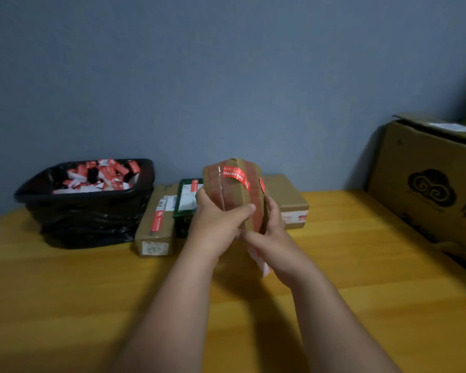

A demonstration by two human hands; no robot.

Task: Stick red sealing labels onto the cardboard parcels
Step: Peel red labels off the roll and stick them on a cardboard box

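I hold a small taped cardboard parcel (pixel 233 189) up above the table, one corner pointing up. A red sealing label (pixel 236 176) runs across its top edge, and a second red label (pixel 262 184) shows on its right face. My left hand (pixel 217 216) grips the parcel from the left, thumb across the front. My right hand (pixel 273 232) holds its right side and lower edge. A white and red strip of label backing (pixel 260 261) hangs below my right hand.
A black bin (pixel 84 203) lined with a black bag holds several red and white label scraps at the back left. Three parcels lie behind my hands: brown (pixel 154 224), dark green (pixel 186 208), brown (pixel 291 203). A large carton (pixel 428 189) stands right on the wooden table (pixel 92 292).
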